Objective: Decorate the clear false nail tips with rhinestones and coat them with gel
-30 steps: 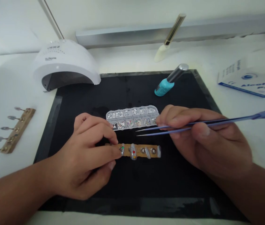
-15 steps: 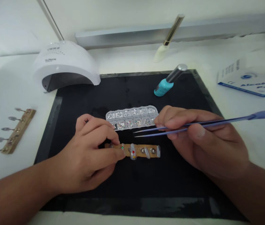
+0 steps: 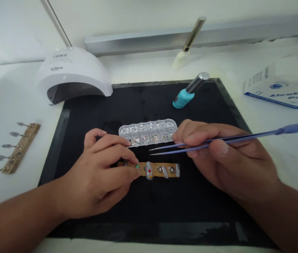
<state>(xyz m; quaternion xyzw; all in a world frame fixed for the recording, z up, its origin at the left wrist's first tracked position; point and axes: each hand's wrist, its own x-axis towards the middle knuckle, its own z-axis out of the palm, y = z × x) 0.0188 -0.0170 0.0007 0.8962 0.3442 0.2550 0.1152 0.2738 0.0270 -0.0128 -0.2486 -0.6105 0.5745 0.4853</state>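
My left hand is closed, thumb and index finger pinching a small silver nail tip with a green gem, on a brown wooden strip. The strip's left end is partly behind my fingers. Along it sit more silver nail tips, one with a red and an amber gem. My right hand grips long purple tweezers, their points slightly apart, with nothing visible between them. Those points hover between the strip and a clear rhinestone case. My right fingertips are at the case's right end.
A black mat lies under the work. On it stands a turquoise polish bottle; a pale bottle is behind. A white nail lamp is at back left. Left lies a second wooden strip with metal holders; right, an alcohol pads box.
My left index finger has shifted slightly right, onto the nail tip with the green gem. The right hand and tweezers have barely moved.
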